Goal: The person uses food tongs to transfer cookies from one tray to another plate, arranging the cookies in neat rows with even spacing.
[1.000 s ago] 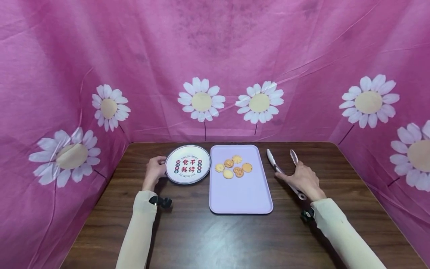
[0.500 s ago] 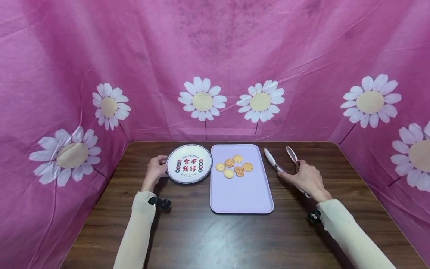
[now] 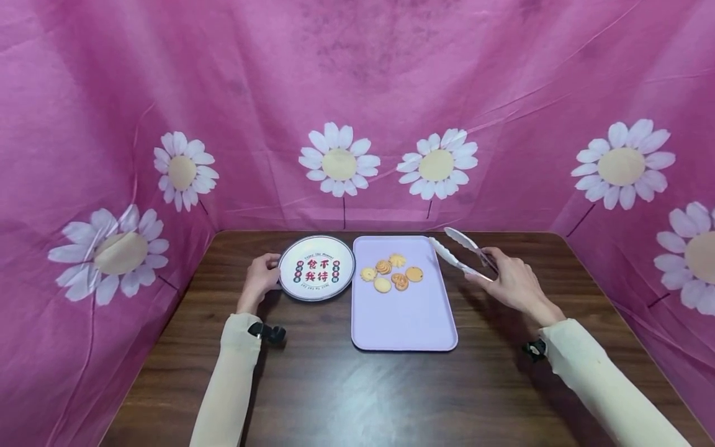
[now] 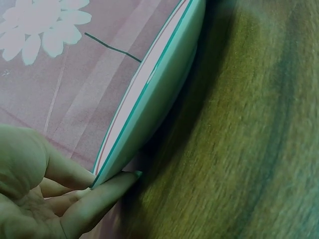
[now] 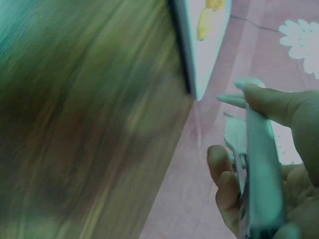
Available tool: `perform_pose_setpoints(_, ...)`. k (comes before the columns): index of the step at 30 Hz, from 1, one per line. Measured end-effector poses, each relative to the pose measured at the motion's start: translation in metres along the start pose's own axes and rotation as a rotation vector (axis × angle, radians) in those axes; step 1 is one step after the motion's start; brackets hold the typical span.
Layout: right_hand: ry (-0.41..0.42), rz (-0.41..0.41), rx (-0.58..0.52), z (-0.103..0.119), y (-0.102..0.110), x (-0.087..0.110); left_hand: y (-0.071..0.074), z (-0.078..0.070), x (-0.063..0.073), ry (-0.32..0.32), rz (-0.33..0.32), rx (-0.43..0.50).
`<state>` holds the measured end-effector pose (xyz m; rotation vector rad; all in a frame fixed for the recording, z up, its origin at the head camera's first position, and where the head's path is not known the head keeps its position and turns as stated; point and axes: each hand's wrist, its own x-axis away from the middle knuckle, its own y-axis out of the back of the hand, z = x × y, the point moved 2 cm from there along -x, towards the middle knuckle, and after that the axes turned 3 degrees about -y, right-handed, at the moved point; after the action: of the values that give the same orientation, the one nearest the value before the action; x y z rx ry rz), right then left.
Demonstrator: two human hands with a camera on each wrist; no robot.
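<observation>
At the left, my left hand (image 3: 259, 282) pinches the rim of a white round plate (image 3: 316, 292) printed with red and green characters; in the left wrist view fingers lie under its tilted-looking edge (image 4: 144, 99). My right hand (image 3: 516, 285) grips metal food tongs (image 3: 450, 255), held raised above the table with their two arms spread apart. The tongs' tips hang at the upper right edge of a lilac tray (image 3: 402, 323). On it lie several cookies (image 3: 400, 281) of different shapes, grouped in the upper half. Nothing is between the tongs' tips.
Plate and tray stand side by side on a dark wooden table (image 3: 313, 385), close to its back edge. A pink curtain (image 3: 251, 124) with white daisies encloses the back and both sides.
My right hand has gripped the tongs and lifted them off the table, swinging their tips leftward to the tray's edge. The left hand stays at the plate.
</observation>
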<state>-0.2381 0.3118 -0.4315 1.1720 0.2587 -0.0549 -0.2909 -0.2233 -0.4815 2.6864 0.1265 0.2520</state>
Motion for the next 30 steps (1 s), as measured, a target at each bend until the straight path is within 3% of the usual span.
perform_pose_setpoints(12, 0.154, 0.089, -0.046, 0.025, -0.004, 0.003, -0.001, -0.004, -0.003, -0.01, 0.028, 0.018)
perform_pose_setpoints(18, 0.146, 0.161, 0.002, 0.026, -0.005, 0.006, 0.0, -0.004, 0.0, 0.009, 0.052, 0.003)
perform_pose_setpoints(30, 0.164, 0.212, 0.048, 0.029, -0.005, 0.01, 0.002, -0.002, 0.002, 0.032, 0.049, -0.021)
